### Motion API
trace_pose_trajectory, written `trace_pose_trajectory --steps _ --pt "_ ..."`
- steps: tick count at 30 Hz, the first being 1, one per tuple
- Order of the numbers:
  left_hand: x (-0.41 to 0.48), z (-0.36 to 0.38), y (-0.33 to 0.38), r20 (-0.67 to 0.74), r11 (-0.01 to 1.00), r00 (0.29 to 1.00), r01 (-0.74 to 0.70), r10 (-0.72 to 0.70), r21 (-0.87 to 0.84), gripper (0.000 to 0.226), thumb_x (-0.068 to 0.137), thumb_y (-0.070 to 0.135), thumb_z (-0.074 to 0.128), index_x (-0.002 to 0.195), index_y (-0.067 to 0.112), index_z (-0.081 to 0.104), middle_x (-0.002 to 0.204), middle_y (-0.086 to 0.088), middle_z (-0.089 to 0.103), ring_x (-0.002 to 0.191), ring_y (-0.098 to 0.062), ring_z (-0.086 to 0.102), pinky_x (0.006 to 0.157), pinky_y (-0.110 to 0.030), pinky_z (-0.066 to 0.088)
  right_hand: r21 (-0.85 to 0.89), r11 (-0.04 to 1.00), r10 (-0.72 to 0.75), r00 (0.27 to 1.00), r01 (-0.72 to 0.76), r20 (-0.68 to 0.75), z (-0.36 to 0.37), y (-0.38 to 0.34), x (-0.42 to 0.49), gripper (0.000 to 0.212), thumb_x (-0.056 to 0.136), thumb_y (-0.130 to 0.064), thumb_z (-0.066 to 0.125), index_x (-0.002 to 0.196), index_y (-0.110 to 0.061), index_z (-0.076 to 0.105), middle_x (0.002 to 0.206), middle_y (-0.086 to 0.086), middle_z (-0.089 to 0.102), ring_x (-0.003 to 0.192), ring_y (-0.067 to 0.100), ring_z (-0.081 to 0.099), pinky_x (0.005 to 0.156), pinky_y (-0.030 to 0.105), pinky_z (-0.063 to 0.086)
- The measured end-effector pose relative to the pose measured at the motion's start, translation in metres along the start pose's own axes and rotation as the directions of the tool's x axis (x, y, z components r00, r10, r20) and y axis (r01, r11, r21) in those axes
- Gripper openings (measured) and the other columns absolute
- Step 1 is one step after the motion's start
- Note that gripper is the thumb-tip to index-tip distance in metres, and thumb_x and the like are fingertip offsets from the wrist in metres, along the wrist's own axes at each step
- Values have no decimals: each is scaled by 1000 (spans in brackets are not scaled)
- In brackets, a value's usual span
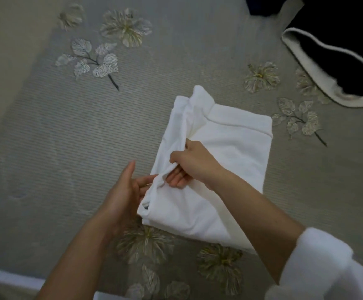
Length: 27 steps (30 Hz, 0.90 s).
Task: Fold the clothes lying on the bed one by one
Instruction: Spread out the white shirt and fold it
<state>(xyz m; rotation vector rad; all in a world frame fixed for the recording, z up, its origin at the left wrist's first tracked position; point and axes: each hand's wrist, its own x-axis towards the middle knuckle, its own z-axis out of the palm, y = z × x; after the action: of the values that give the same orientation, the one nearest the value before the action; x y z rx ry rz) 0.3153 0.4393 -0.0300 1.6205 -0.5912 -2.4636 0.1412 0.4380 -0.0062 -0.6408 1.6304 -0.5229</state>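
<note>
A white garment (230,148), folded into a rough rectangle, lies in the middle of the grey flowered bedspread (72,135). My right hand (189,165) reaches across it and grips a fold of the cloth at the garment's left edge, thumb on top and fingers curled beneath. My left hand (128,191) is at the garment's near left corner with straight fingers that slide under the cloth there. The fingertips of my left hand are partly hidden by the fabric.
A black garment with white fleece lining (338,57) lies at the far right of the bed. Another dark item (262,5) shows at the top edge. A white strip (7,278) runs along the near left edge.
</note>
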Motion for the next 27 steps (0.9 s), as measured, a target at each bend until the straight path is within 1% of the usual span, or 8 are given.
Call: trace_pose_trajectory --steps 7,9,11,13,17,19,22,27 --pt "4 -17 -6 -41 990 999 -2 8 144 73 91 68 25 105 15 71 99 -13 73 95 -26 69 90 -37 50 -62 998 17 989 -8 146 14 17 9 64 94 -28 43 150 -19 13 74 11 73 64 31 69 53 32 55" --pt "2 -11 -8 -131 917 982 -77 138 392 43 93 53 48 78 22 75 74 3 74 73 -14 71 66 -23 52 84 994 53 992 -63 116 2 22 6 48 96 -36 44 139 -14 40 75 15 72 59 26 67 51 31 54" --pt "5 -7 -16 -213 760 924 -113 318 640 15 85 38 66 83 24 71 78 6 72 79 -15 69 61 -23 49 219 974 82 993 -63 -79 -17 34 1 33 97 -33 45 114 -9 60 73 16 70 56 25 65 51 33 52" --pt "8 0 -27 -220 585 887 -69 407 808 29 81 36 70 104 20 64 102 2 63 94 -18 61 75 -29 49 70 998 27 911 2 -412 -42 55 -6 21 94 -23 52 103 -9 64 81 12 68 67 23 64 60 35 51" --pt "9 5 -38 -337 643 860 12 384 765 66 77 41 71 132 22 40 124 -2 38 96 -17 48 81 -30 40 -147 959 51 657 -242 -752 -78 104 -32 52 79 -27 69 123 -8 51 118 9 54 108 28 53 93 41 45" --pt "11 4 -35 -346 693 877 22 332 721 71 77 38 71 136 20 36 131 -4 44 101 -19 52 83 -32 43 41 953 243 681 -299 -691 -78 119 -41 63 76 -34 74 127 -7 48 125 11 53 112 30 54 95 48 47" --pt "12 6 -28 -278 725 903 -52 328 687 72 79 29 70 141 23 35 127 1 55 100 -17 53 83 -31 42 269 943 320 749 -195 -579 -68 129 -51 22 80 -29 73 97 -20 63 98 -1 67 84 15 64 65 30 53" --pt "2 0 12 -266 421 836 47 480 906 68 75 35 69 137 32 40 120 -2 61 102 -26 56 83 -35 42 268 930 355 806 -252 -474 -49 139 -63 9 81 -21 72 85 -16 66 82 -1 68 73 16 65 58 27 53"
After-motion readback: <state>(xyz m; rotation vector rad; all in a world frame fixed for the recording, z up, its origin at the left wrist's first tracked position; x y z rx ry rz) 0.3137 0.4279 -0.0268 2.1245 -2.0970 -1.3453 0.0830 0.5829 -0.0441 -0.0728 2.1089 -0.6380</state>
